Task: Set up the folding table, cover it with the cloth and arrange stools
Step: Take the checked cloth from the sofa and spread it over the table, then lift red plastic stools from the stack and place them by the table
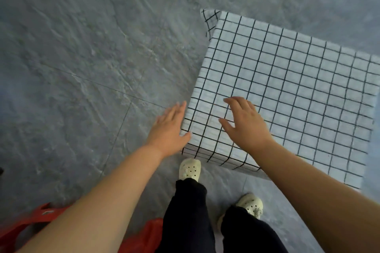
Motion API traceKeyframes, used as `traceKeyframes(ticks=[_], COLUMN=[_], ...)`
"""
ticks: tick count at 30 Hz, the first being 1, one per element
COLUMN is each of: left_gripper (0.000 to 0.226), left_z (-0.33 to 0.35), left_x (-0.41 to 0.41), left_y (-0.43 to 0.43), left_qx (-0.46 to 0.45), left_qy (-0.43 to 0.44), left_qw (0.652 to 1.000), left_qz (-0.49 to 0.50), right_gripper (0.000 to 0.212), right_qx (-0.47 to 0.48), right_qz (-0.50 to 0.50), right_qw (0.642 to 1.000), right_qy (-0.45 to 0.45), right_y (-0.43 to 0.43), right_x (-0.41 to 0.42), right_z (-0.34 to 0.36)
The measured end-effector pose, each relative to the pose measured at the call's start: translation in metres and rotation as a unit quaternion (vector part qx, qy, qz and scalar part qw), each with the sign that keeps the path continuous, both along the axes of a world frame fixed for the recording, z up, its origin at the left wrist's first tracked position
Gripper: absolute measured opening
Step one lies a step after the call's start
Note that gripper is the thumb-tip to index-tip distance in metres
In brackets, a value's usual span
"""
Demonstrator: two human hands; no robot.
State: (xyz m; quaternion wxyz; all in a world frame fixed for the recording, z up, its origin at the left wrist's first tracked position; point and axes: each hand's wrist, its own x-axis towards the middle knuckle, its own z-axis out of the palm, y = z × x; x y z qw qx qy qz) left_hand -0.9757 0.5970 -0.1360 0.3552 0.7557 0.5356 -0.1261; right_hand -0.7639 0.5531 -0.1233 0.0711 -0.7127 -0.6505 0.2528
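Left hand (168, 127) flat at the cloth (287, 88) corner, right hand (244, 123) spread on top, neither gripping. Looks like smoothing; calls next for stools.

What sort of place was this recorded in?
Probably an indoor room or hall, hard to narrow further: large grey stone-look floor tiles, a draped black-grid white tablecloth, and red objects on the floor.

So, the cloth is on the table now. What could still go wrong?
The right hand is spread over the checked cloth; a sideways push may skew it. The far corner flap sticks out, so it may hang uneven. The red object lies near the shoes; stepping back could trip.
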Motion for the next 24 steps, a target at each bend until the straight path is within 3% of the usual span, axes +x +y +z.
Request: traceKeyframes(ticks=[7,13,19,24], left_gripper=[0.076,0.072,0.076,0.078], left_z=[0.192,0.308,0.381,0.410], left_x=[0.093,0.188,0.250,0.255], left_y=[-0.013,-0.074,-0.136,-0.186], left_qx=[0.211,0.303,0.294,0.282], left_qy=[-0.050,-0.140,-0.204,-0.230], left_qw=[0.973,0.926,0.865,0.777], left_qz=[-0.082,-0.178,-0.352,-0.513], right_gripper=[0.057,0.063,0.074,0.077], right_qx=[0.121,0.204,0.222,0.187], right_qz=[-0.099,-0.230,-0.438,-0.629], right_qw=[0.987,0.946,0.852,0.728], right_qy=[-0.020,-0.106,-0.184,-0.195], right_y=[-0.052,-0.162,-0.280,-0.379], right_x=[0.068,0.121,0.135,0.075], right_z=[0.180,0.293,0.355,0.351])
